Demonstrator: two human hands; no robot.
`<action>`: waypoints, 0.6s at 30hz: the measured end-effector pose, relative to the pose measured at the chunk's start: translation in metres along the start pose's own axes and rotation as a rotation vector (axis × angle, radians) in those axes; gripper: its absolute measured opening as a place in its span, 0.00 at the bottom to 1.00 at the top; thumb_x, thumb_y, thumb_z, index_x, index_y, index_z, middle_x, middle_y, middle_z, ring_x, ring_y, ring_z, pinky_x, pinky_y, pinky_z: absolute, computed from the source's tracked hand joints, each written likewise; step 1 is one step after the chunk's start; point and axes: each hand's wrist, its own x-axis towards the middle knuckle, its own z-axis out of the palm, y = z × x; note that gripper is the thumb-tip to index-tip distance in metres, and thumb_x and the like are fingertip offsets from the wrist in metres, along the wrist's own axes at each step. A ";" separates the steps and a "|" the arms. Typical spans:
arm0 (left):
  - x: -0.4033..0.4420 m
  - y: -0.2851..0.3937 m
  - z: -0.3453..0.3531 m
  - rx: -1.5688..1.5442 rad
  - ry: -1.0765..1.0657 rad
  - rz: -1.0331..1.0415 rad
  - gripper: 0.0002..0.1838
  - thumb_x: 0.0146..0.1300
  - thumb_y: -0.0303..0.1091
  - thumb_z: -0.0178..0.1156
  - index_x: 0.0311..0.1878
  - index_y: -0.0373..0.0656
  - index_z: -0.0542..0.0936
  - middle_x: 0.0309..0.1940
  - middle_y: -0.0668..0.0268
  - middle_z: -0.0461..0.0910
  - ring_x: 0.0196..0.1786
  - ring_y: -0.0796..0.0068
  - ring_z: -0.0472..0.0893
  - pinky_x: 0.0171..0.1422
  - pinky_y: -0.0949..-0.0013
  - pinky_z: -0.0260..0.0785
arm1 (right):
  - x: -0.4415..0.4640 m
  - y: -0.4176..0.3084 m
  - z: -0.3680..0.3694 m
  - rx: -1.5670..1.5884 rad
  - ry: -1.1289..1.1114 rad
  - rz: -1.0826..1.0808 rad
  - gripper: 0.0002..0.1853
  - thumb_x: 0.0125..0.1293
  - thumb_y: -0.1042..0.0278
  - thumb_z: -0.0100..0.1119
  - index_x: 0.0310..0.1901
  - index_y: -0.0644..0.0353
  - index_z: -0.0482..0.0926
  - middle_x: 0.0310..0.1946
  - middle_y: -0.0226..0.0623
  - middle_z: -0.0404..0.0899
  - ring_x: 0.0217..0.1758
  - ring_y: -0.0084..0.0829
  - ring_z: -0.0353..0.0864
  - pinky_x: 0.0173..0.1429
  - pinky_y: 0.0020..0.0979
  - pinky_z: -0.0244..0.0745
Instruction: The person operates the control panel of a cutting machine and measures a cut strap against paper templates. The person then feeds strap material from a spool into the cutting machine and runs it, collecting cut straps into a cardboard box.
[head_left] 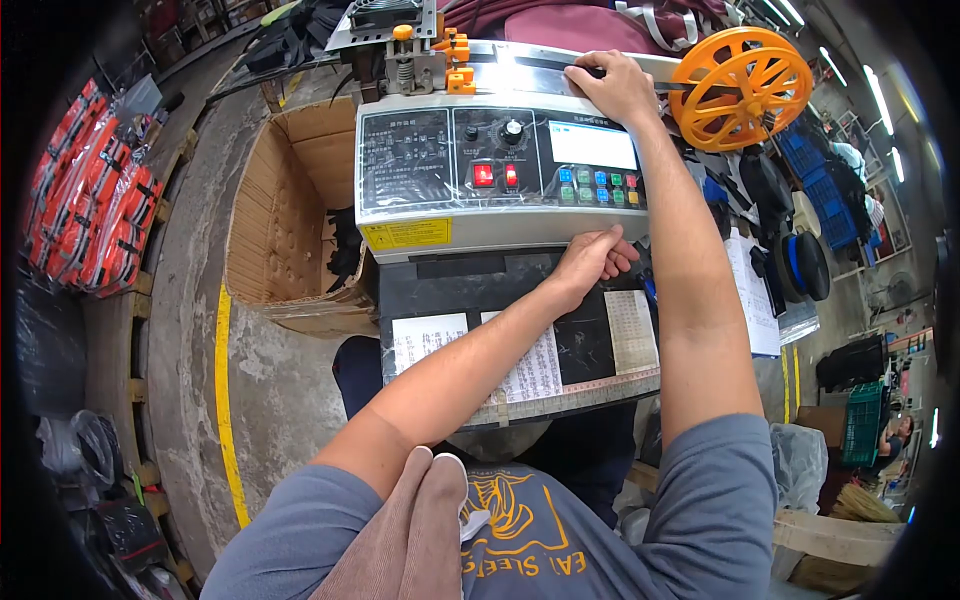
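My right hand [622, 88] is at the metal rail [525, 77] on top of the control box, its thumb and fingers closed on a black strap. That strap runs along the rail from the orange reel [742, 88]. Below the front panel [500, 155] is my left hand [590, 264], near the box's lower edge, with loosely curled fingers and nothing visible in them. The panel has two lit red switches, a bright screen [592, 145] and several coloured buttons. Orange clamps [460, 80] stand at the rail's left end.
An open cardboard box [262, 225] with black pieces inside stands left of the machine. Printed sheets [425, 338] and a ruler [560, 395] lie on the black table [410, 290]. Wrapped red-orange goods [95, 200] are at the far left. Black rolls [800, 265] sit at the right.
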 end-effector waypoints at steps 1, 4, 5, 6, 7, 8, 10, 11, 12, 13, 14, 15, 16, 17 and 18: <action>0.000 0.000 0.000 -0.001 -0.002 -0.001 0.32 0.84 0.58 0.49 0.45 0.38 0.90 0.34 0.66 0.84 0.37 0.78 0.79 0.46 0.72 0.71 | 0.000 0.000 0.000 0.000 0.004 -0.004 0.25 0.65 0.36 0.64 0.56 0.40 0.93 0.57 0.35 0.89 0.65 0.37 0.85 0.72 0.53 0.74; -0.001 0.002 0.001 -0.008 0.001 -0.007 0.32 0.84 0.57 0.48 0.45 0.38 0.90 0.34 0.66 0.84 0.37 0.78 0.78 0.46 0.72 0.71 | 0.000 0.001 0.000 0.008 0.001 -0.009 0.25 0.66 0.37 0.64 0.56 0.40 0.93 0.57 0.35 0.89 0.65 0.36 0.85 0.72 0.52 0.74; -0.001 0.003 0.002 -0.010 0.003 -0.010 0.32 0.84 0.57 0.48 0.45 0.38 0.90 0.34 0.66 0.84 0.37 0.78 0.78 0.46 0.72 0.71 | -0.001 0.000 -0.001 0.013 -0.003 -0.009 0.25 0.66 0.37 0.64 0.56 0.40 0.93 0.58 0.35 0.89 0.65 0.36 0.85 0.72 0.52 0.74; -0.001 0.003 0.002 -0.011 0.002 -0.011 0.32 0.84 0.57 0.48 0.45 0.38 0.90 0.34 0.66 0.84 0.37 0.78 0.78 0.46 0.72 0.71 | -0.001 0.000 -0.001 0.014 -0.004 -0.006 0.25 0.66 0.36 0.63 0.56 0.40 0.93 0.58 0.34 0.89 0.65 0.35 0.85 0.72 0.52 0.74; -0.001 0.004 0.002 -0.011 0.001 -0.012 0.31 0.84 0.57 0.48 0.45 0.38 0.90 0.34 0.66 0.84 0.37 0.78 0.78 0.46 0.72 0.71 | -0.001 -0.001 -0.002 0.016 -0.005 -0.003 0.25 0.66 0.36 0.63 0.55 0.40 0.93 0.58 0.34 0.89 0.65 0.35 0.85 0.72 0.52 0.74; -0.001 0.003 0.002 -0.011 0.001 -0.014 0.31 0.84 0.56 0.48 0.45 0.38 0.90 0.34 0.66 0.84 0.37 0.78 0.78 0.46 0.72 0.71 | -0.002 -0.001 -0.003 0.017 -0.006 0.001 0.25 0.67 0.36 0.63 0.55 0.40 0.93 0.58 0.34 0.89 0.65 0.35 0.85 0.72 0.52 0.74; 0.000 0.003 0.002 -0.012 -0.001 -0.011 0.31 0.84 0.57 0.48 0.45 0.38 0.90 0.34 0.66 0.84 0.37 0.78 0.78 0.45 0.72 0.71 | -0.002 -0.002 -0.004 0.014 -0.020 0.004 0.25 0.67 0.36 0.63 0.56 0.40 0.92 0.59 0.34 0.88 0.65 0.35 0.85 0.72 0.52 0.74; 0.000 0.002 0.001 -0.011 0.002 -0.009 0.31 0.84 0.57 0.48 0.45 0.37 0.90 0.34 0.66 0.84 0.37 0.78 0.78 0.45 0.72 0.71 | -0.001 -0.002 -0.004 0.015 -0.028 0.003 0.25 0.67 0.36 0.63 0.56 0.40 0.92 0.59 0.35 0.88 0.66 0.36 0.85 0.72 0.52 0.74; 0.000 0.002 0.001 -0.015 -0.002 -0.013 0.32 0.84 0.57 0.48 0.45 0.37 0.90 0.34 0.65 0.84 0.36 0.78 0.79 0.45 0.72 0.71 | -0.001 -0.003 -0.004 0.005 -0.026 0.004 0.25 0.67 0.35 0.63 0.56 0.41 0.92 0.59 0.35 0.88 0.66 0.36 0.85 0.73 0.52 0.74; 0.000 0.002 0.002 -0.018 -0.003 -0.017 0.32 0.84 0.57 0.48 0.45 0.37 0.90 0.34 0.65 0.84 0.36 0.78 0.79 0.44 0.72 0.71 | -0.001 -0.003 -0.005 -0.002 -0.024 0.005 0.26 0.66 0.35 0.63 0.56 0.41 0.92 0.59 0.35 0.88 0.66 0.37 0.84 0.73 0.52 0.73; 0.001 0.002 0.002 -0.020 -0.001 -0.019 0.32 0.84 0.57 0.48 0.45 0.37 0.90 0.34 0.65 0.85 0.36 0.78 0.79 0.44 0.72 0.72 | 0.000 -0.003 -0.006 -0.007 -0.021 0.002 0.26 0.66 0.34 0.64 0.56 0.41 0.92 0.59 0.35 0.88 0.67 0.38 0.84 0.74 0.53 0.73; 0.002 0.000 0.002 -0.028 0.002 -0.012 0.32 0.84 0.57 0.48 0.45 0.37 0.90 0.34 0.64 0.85 0.36 0.77 0.80 0.43 0.73 0.72 | 0.000 -0.004 -0.006 0.002 -0.027 0.005 0.27 0.67 0.34 0.64 0.57 0.41 0.92 0.59 0.35 0.88 0.68 0.40 0.84 0.75 0.53 0.72; 0.002 -0.002 0.002 -0.037 0.000 0.000 0.32 0.84 0.57 0.48 0.45 0.36 0.90 0.34 0.64 0.85 0.35 0.77 0.80 0.43 0.73 0.72 | -0.001 -0.005 -0.007 0.004 -0.026 0.011 0.26 0.67 0.34 0.63 0.56 0.41 0.92 0.59 0.36 0.88 0.68 0.39 0.83 0.75 0.52 0.71; 0.003 -0.003 0.003 -0.037 0.006 0.004 0.33 0.84 0.57 0.48 0.44 0.36 0.90 0.33 0.65 0.85 0.34 0.78 0.78 0.42 0.73 0.71 | -0.001 -0.006 -0.008 0.004 -0.025 0.006 0.26 0.68 0.34 0.63 0.56 0.41 0.92 0.60 0.36 0.88 0.68 0.39 0.83 0.75 0.52 0.70; 0.003 -0.003 0.003 -0.038 0.011 0.009 0.33 0.84 0.57 0.47 0.43 0.36 0.90 0.32 0.65 0.84 0.32 0.78 0.77 0.40 0.72 0.70 | -0.001 -0.007 -0.009 0.002 -0.024 0.001 0.26 0.68 0.34 0.63 0.55 0.41 0.92 0.60 0.36 0.88 0.69 0.39 0.83 0.76 0.51 0.69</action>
